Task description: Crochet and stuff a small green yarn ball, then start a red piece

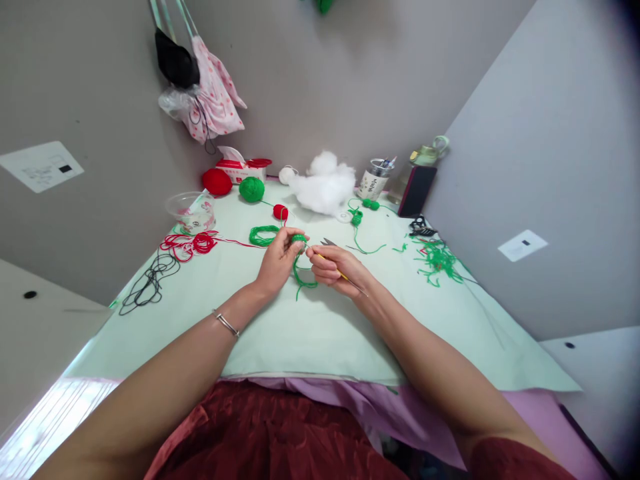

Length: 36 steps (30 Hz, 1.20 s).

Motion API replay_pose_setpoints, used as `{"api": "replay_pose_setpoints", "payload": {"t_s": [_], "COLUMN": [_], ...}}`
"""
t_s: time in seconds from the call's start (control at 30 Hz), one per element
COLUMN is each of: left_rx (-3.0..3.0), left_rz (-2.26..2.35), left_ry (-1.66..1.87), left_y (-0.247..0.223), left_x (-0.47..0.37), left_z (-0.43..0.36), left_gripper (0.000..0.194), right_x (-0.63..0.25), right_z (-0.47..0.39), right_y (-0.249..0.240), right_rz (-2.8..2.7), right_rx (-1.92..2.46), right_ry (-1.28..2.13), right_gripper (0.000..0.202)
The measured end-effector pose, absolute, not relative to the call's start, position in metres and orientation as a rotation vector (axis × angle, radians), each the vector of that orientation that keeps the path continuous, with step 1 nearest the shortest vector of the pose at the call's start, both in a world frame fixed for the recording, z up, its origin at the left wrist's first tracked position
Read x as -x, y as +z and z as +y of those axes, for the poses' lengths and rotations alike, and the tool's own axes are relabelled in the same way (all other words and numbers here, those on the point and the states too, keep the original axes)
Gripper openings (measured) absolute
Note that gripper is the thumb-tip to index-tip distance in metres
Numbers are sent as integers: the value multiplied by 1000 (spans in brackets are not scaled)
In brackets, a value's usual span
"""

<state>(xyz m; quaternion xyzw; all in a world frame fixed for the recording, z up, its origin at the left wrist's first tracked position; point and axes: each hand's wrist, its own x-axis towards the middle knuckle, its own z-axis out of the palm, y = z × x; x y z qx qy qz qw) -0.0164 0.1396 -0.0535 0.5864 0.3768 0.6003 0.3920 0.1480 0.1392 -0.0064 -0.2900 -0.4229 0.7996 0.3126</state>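
Observation:
My left hand (280, 262) pinches a small green crochet piece (299, 238) between thumb and fingers. A loose green yarn tail (300, 280) hangs from it onto the table. My right hand (336, 267) is closed around a crochet hook (344, 275) with a yellow grip, its tip close to the green piece. Behind my right hand lie scissors (327, 242), partly hidden by the fingers. A coil of green yarn (263, 235) rests beyond my left hand, near a small red crocheted piece (281, 212).
At the back stand yarn balls, red (217, 181) and green (251, 189), white stuffing (325, 187), a pen holder (375, 179) and a phone (417, 191) against a bottle. Left are a plastic bowl (193, 212), red yarn (193, 245) and black cord (150, 283); right, green yarn scraps (440, 261).

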Motion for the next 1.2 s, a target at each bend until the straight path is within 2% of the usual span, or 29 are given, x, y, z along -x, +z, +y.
{"api": "replay_pose_setpoints", "payload": {"t_s": [0.17, 0.47, 0.93, 1.07, 1.2], "left_rx": [-1490, -1463, -1359, -1340, -1342], "left_rz": [952, 965, 975, 949, 952], "left_ry": [1523, 1515, 1433, 1415, 1455], "left_y": [-51, -48, -42, -42, -44], "left_x": [15, 12, 15, 17, 18], "left_z": [137, 135, 139, 139, 140], "left_gripper": [14, 12, 6, 7, 10], "right_x": [-149, -149, -127, -128, -134], "right_z": [140, 139, 117, 117, 122], "right_y": [-7, -6, -13, -12, -8], "right_rz": [-1119, -1209, -1580, -1618, -1607], "right_rx": [757, 807, 1066, 1061, 985], "right_ry": [2120, 2028, 1255, 1268, 1484], "right_gripper": [27, 16, 22, 21, 17]}}
